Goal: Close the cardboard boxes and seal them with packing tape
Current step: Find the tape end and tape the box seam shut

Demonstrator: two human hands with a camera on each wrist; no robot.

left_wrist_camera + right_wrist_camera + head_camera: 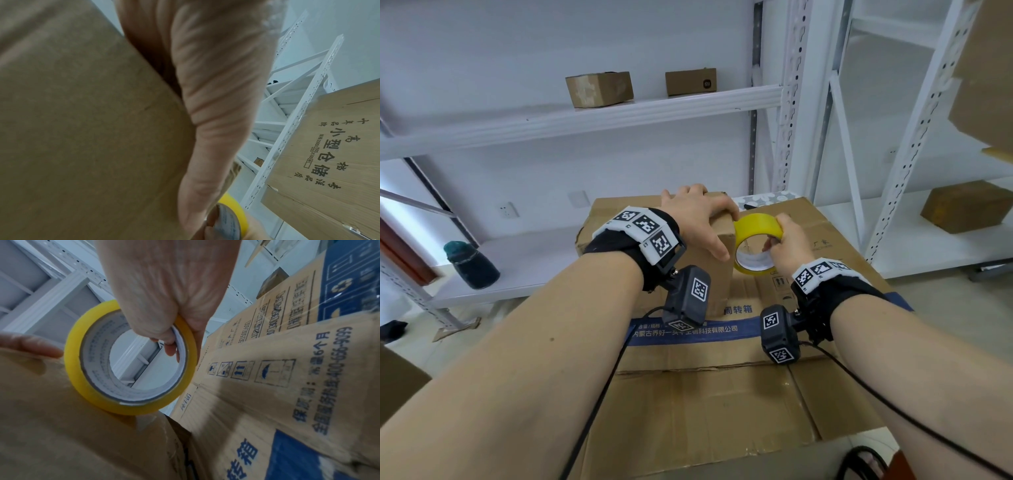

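Atop a large flattened carton [722,404], a small cardboard box [717,240] is being steadied by the spread left hand [697,219], while a yellow tape roll [756,236], touching the box's right side, is being gripped by the right hand [789,241].

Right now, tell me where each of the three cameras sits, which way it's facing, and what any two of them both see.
Head: worn on the head, looking forward and down at the small box on the large carton; both forearms, left hand, right hand show.
Left wrist: along the left hand pressed on the small box.
Right wrist: along the right hand holding the tape roll.
Shared: all three see the yellow tape roll.
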